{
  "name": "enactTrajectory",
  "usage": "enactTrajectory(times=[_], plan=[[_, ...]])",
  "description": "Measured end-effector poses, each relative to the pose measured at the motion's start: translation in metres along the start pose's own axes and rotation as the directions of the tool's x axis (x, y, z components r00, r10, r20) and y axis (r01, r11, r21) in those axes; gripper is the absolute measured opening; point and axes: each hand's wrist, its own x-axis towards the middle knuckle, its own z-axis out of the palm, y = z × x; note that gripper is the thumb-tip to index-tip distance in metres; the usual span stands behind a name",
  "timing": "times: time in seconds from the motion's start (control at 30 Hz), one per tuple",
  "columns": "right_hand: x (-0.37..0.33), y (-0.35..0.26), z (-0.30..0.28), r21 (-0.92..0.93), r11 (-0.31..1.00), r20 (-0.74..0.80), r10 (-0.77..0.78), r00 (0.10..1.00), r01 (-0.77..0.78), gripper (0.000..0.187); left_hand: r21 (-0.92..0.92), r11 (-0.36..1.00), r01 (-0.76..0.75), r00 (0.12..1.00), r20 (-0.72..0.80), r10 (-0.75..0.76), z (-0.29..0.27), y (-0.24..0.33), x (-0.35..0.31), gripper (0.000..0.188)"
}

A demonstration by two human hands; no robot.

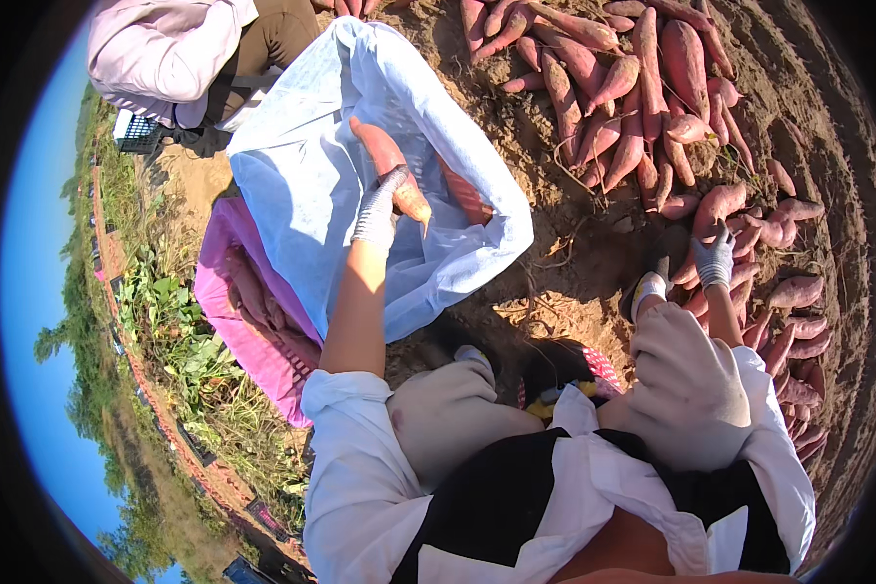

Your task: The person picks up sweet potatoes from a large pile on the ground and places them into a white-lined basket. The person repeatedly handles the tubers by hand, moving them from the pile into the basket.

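From the head view, my left hand (384, 206) is closed around the lower part of a long sweet potato (378, 151), which lies over or just within the mouth of the white bag (292, 209); I can't tell how deep. My right hand (714, 259) reaches down to the ground at my other side, its fingers bent over another sweet potato (719, 206), but I can't tell how firmly they grip it.

My hold on the left root is toward one end, so it could tip or slip through the dusty glove, and a hard drop might bruise its skin. The bag's soft rim could fold inward and catch it. On the right, pulling one root from the crowded heap (798, 341) could roll its neighbours or snap a thin tip.

The white bag stands wide open, with at least one reddish root (462, 193) showing against its inner wall; the bottom is hidden. Just beside it, the pink bag (284, 407) holds several sweet potatoes (253, 292), partly shaded. Farther off, near a co-worker (170, 49), sits a dark crate (138, 138), its contents too small to make out.
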Motion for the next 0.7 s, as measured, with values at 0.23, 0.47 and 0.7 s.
enactTrajectory(times=[0.23,0.47,0.7], plan=[[0.011,0.008,-0.008,0.057,0.967,0.034,0.246,0.969,-0.247,0.103,0.738,0.656,0.160,0.967,0.016,-0.254,0.002,-0.118,0.093,0.071],[-0.002,0.000,-0.028,0.843,-0.174,0.520,0.019,0.854,-0.509,0.066,0.676,0.736,0.037,0.973,0.143,-0.179,-0.071,-0.179,0.116,0.068],[-0.024,0.028,-0.022,0.748,-0.294,0.492,-0.356,0.795,-0.595,0.055,0.836,0.517,-0.183,0.968,0.244,-0.052,-0.076,-0.156,0.128,0.056]])
